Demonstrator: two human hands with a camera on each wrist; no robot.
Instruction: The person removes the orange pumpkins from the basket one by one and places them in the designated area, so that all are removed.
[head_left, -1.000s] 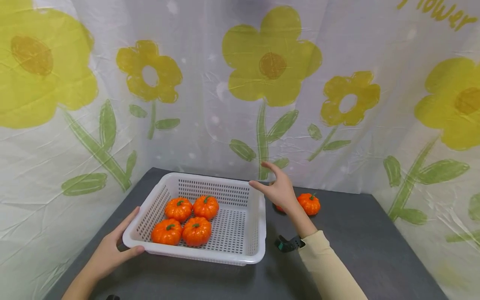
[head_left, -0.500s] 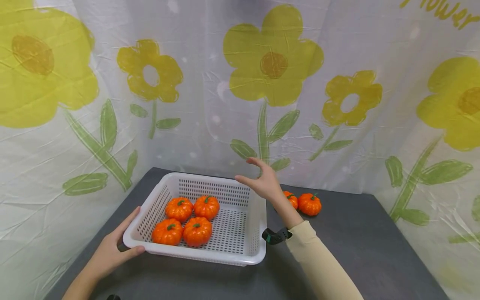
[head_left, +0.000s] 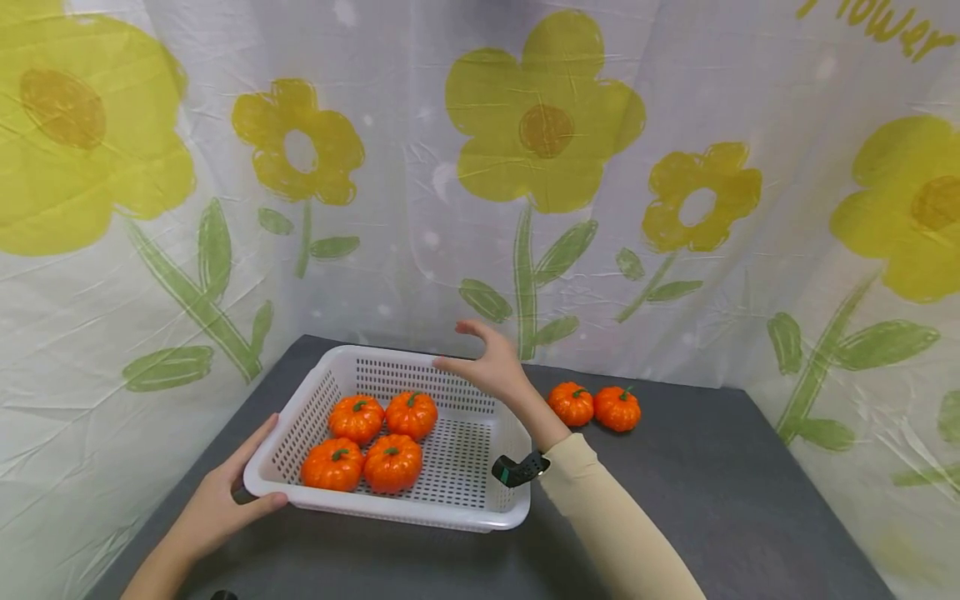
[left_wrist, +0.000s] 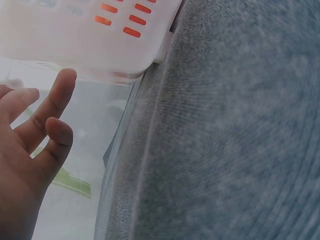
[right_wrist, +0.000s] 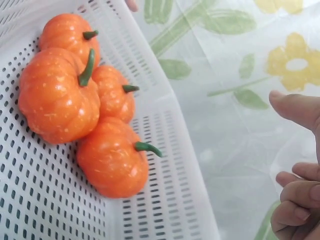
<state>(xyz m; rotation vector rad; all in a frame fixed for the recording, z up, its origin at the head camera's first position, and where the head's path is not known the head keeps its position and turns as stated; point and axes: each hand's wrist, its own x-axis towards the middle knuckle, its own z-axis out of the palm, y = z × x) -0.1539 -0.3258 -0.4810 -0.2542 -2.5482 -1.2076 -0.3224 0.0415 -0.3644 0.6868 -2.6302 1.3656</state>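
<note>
Several small orange pumpkins [head_left: 393, 463] with green stems sit in the left half of a white perforated plastic basket [head_left: 480, 521]. My left hand [head_left: 213, 504] holds the basket's front left corner, thumb at the front rim and fingers along the left side. In the left wrist view, the loosely bent fingers [left_wrist: 55, 102] show just beside the basket wall. My right hand [head_left: 495, 367] hovers over the basket's back right part, thumb and fingers spread apart, with nothing in it. The right wrist view has this hand [right_wrist: 300, 200] at its right edge, away from the pumpkins.
Two more pumpkins, one left [head_left: 572, 404] and one right [head_left: 617, 408], stand side by side on the dark grey table [head_left: 720, 500], right of the basket. A white curtain [head_left: 420, 167] printed with yellow flowers surrounds the table's back and sides.
My right hand has moved left from beyond the basket's back right corner to over it, uncovering the nearer of the two pumpkins on the table. The left hand and basket stay put.
</note>
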